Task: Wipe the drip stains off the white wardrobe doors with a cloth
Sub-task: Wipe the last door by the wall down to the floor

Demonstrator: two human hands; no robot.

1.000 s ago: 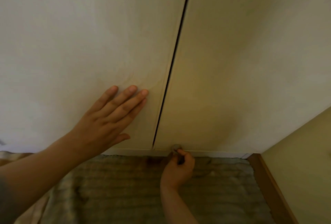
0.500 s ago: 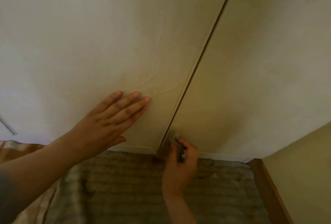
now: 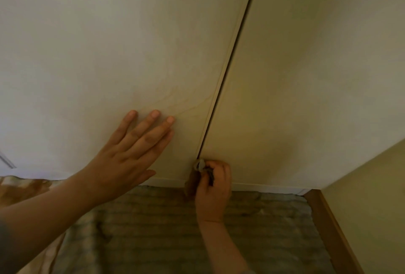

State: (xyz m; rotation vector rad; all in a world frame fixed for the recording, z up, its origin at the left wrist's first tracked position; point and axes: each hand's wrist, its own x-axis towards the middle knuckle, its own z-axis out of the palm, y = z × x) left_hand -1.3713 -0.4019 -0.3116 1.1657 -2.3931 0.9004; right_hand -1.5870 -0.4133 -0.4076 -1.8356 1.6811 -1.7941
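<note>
I see the left hand (image 3: 122, 159) laid flat on the smooth, matte left wardrobe door (image 3: 98, 54), fingers straight and close together, gripping nothing. Faint wavy drip stains (image 3: 175, 104) run across that panel just above the hand, toward the dark seam (image 3: 230, 65) between the doors. The right hand (image 3: 213, 186) is curled around a small wadded grey cloth (image 3: 200, 165), pressing it at the foot of the seam, by the bottom corner of the right wardrobe door (image 3: 306, 76) (the fingers hide most of the cloth). Below lies a ribbed, fuzzy grey-green rug (image 3: 153, 230). A brown wooden skirting board (image 3: 328, 225) runs along the plain side wall (image 3: 372, 208) at right, and crumpled patterned fabric (image 3: 22, 186) shows at far left.
</note>
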